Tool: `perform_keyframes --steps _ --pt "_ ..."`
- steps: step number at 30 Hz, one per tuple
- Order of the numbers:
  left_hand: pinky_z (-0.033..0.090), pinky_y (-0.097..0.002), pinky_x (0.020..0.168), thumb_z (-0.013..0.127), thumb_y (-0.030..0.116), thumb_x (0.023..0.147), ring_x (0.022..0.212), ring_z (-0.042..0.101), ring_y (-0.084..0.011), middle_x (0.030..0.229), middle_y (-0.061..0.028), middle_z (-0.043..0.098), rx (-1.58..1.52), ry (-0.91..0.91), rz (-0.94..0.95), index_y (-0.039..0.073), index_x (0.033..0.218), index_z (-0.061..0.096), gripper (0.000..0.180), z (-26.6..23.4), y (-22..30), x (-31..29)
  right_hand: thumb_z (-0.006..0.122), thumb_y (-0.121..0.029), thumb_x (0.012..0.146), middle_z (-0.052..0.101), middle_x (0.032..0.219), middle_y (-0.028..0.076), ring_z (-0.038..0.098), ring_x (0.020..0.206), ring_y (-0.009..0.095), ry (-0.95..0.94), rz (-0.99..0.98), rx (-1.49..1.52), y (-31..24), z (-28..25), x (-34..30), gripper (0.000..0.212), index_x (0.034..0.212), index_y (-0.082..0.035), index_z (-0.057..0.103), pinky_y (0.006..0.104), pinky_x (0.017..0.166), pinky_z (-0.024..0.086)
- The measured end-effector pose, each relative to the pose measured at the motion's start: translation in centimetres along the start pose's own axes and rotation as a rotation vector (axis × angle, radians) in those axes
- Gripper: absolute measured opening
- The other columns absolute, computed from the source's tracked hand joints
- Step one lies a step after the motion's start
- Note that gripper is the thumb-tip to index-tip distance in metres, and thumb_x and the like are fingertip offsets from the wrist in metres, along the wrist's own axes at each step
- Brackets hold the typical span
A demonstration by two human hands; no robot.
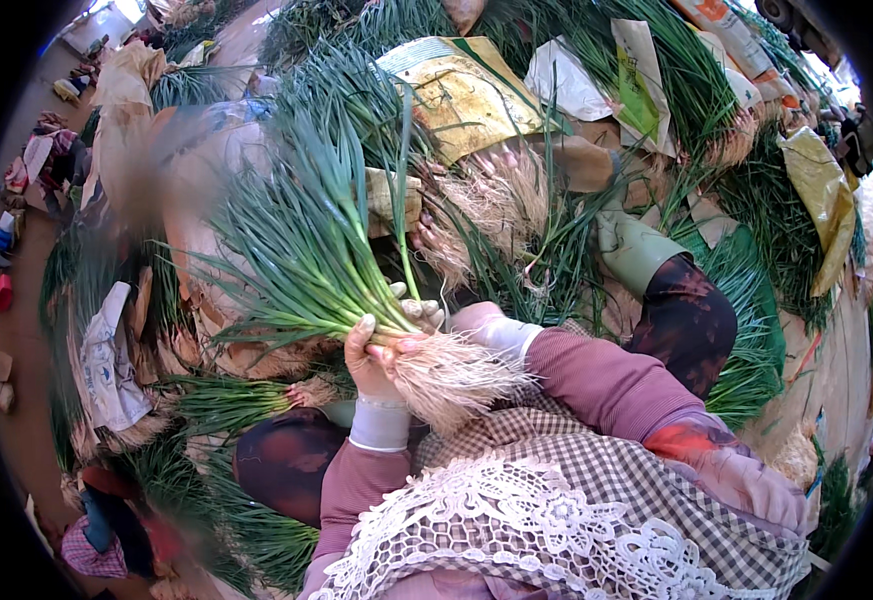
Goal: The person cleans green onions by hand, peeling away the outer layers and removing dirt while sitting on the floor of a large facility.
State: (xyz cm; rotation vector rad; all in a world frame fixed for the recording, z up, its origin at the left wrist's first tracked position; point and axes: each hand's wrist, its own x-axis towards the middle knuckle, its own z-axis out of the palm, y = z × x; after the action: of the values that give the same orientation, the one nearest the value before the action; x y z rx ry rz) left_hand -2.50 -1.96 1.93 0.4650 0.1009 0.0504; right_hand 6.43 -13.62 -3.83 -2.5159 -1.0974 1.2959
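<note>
A bunch of green onions [356, 290] lies across my left hand [371, 370], its long green leaves fanning to the upper left and its pale roots [456, 375] hanging at the lower right. My left thumb presses the near side of the stalks, and the hand is closed around them. Just right of the bunch is my right hand [476, 317], with its fingers mostly hidden behind the stalks and the other hand. A single onion stalk [403, 240] stands up beside the bunch, close to both hands; what grips it is unclear.
More onions with tangled roots [491, 205] lie ahead, partly under a yellow-white sack [466, 95]. Loose onions [231, 400] lie by my left knee [291, 465]. A green boot [636, 245] is on my right leg. Another person [106, 535] is at the lower left.
</note>
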Motion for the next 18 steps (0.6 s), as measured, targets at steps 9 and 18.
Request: perform_keyframes --steps 9,18 --pt "0.045 -0.0359 0.077 0.046 0.031 0.076 0.089 0.051 -0.0233 0.116 -0.0189 0.043 0.082 -0.003 -0.057 0.000 0.127 0.022 0.064 0.3 0.8 -0.2 0.056 -0.043 0.074 0.048 0.115 0.016 0.047 0.105 0.026 0.676 0.122 0.708 6.6 -12.1 1.6 0.055 0.108 0.000 0.050 0.0320 0.088 0.036" --pt "0.044 -0.0577 0.074 0.045 0.026 0.078 0.090 0.048 -0.0324 0.096 -0.0167 0.046 -0.153 -0.348 0.142 -0.003 0.128 0.013 0.067 1.2 4.9 -0.1 0.058 -0.035 0.070 0.050 0.108 0.020 0.050 0.099 0.030 0.537 -0.346 1.303 7.4 -18.1 5.1 0.055 0.109 0.001 0.046 0.0334 0.087 0.037"
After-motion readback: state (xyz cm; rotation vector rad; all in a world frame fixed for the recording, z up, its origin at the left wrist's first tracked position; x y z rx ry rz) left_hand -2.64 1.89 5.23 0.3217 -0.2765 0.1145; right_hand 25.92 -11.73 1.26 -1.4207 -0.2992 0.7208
